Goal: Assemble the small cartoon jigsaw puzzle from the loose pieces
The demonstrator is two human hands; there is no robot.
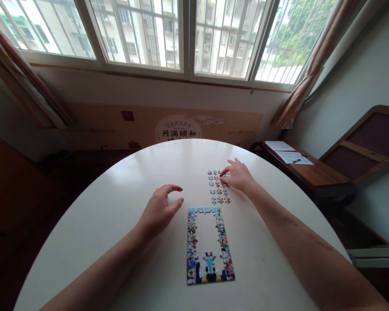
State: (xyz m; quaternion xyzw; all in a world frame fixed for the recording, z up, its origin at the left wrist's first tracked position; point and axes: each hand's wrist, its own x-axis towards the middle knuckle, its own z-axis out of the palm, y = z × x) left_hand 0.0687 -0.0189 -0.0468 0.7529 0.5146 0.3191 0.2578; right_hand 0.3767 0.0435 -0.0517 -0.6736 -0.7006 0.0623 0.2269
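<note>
A partly filled jigsaw puzzle (210, 276) lies on the white round table, its border joined and its middle open and white. Beyond it, several loose puzzle pieces (219, 200) are laid out in rows. My right hand (240, 176) is over the right side of these rows, thumb and index finger pinched at a small dark piece (221, 175). To the left of the puzzle, my left hand (162, 206) hovers with thumb and index finger apart and nothing between them.
The white table (116, 194) has a curved far edge. At the right stands a wooden desk (324, 170) with papers (293, 157) and a pen on it. Behind are a printed banner (178, 127), windows and curtains (303, 93).
</note>
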